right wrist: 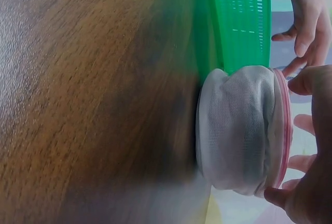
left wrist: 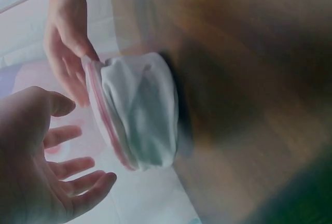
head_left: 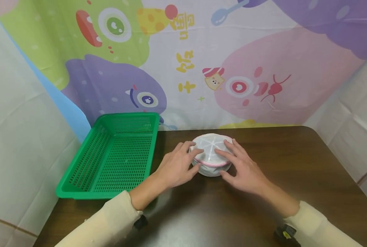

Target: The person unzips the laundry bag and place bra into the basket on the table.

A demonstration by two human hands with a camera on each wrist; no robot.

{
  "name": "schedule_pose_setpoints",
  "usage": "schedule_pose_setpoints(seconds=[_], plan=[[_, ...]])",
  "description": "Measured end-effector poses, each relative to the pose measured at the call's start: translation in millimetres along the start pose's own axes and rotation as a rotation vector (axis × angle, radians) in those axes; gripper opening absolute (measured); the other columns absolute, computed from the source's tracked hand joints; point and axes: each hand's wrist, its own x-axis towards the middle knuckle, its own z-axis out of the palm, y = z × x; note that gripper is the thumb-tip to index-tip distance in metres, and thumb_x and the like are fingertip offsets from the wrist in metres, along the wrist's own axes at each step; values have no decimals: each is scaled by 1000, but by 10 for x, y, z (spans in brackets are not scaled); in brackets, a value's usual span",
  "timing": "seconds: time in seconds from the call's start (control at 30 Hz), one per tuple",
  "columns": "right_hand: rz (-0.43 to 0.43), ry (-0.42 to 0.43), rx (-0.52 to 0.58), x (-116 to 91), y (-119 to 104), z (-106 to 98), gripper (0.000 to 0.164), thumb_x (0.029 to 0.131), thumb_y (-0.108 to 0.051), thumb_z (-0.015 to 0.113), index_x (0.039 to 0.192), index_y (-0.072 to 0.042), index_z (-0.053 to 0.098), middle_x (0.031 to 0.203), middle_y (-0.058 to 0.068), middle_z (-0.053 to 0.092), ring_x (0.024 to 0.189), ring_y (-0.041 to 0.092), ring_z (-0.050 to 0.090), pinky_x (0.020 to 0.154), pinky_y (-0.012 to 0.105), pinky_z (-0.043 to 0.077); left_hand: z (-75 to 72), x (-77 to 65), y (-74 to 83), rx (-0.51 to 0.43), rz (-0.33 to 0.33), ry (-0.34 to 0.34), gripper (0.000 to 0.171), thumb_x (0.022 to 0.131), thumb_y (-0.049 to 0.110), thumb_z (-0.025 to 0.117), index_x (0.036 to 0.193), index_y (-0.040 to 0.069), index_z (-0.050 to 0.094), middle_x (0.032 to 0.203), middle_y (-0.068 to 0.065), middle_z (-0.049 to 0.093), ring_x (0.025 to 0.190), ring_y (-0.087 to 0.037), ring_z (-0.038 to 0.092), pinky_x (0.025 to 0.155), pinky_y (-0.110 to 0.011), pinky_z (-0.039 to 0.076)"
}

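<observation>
A round white mesh laundry bag (head_left: 210,141) with a pink zip round its upper edge sits on the brown table. My left hand (head_left: 178,167) is at its left side, fingers spread and slightly bent; the left wrist view shows a gap between these fingers and the bag (left wrist: 148,112). On the opposite side, my right hand (head_left: 246,169) has its fingers spread over the top and edge. In the right wrist view the fingertips of the right hand (right wrist: 317,146) are at the pink zip of the bag (right wrist: 236,130), seeming to touch it lightly. The bag's contents cannot be seen.
To the left stands a green perforated plastic basket (head_left: 124,161) with no items visible inside. Behind the table (head_left: 282,151) hangs a cartoon-printed cloth (head_left: 183,103). Pale panels (head_left: 16,130) flank both sides.
</observation>
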Motion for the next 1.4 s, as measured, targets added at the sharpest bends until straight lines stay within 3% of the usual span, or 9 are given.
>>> schedule_pose_setpoints(seconds=[0.23, 0.43, 0.93, 1.4], plan=[[1, 31, -14, -18, -34, 18, 64, 94, -22, 88, 154, -19, 68, 173, 26, 51, 166, 59, 38, 111, 81, 54, 5, 86, -35, 5, -60, -93, 61, 110, 41, 69, 167, 26, 56, 183, -12, 42, 161, -39, 54, 104, -58, 67], [-3, 58, -7, -25, -52, 63, 51, 96, -18, 87, 146, -16, 75, 168, 27, 57, 161, 61, 44, 118, 80, 49, 61, 104, -47, 25, -81, -158, 53, 110, 41, 68, 160, 25, 65, 177, -11, 52, 166, -39, 48, 117, -60, 60], [-15, 83, -15, 6, -15, 88, 39, 100, -15, 85, 139, -15, 78, 164, 26, 60, 157, 61, 50, 121, 78, 48, 85, 75, -35, 6, -78, -152, 46, 110, 40, 70, 151, 22, 72, 171, -12, 59, 159, -36, 54, 114, -60, 62], [21, 89, 14, 31, 55, 72, 38, 97, -3, 75, 134, -13, 78, 166, 26, 59, 162, 56, 46, 122, 78, 47, 92, -11, 29, 19, -57, -137, 39, 109, 42, 70, 143, 24, 76, 161, -11, 67, 152, -33, 59, 106, -54, 67]])
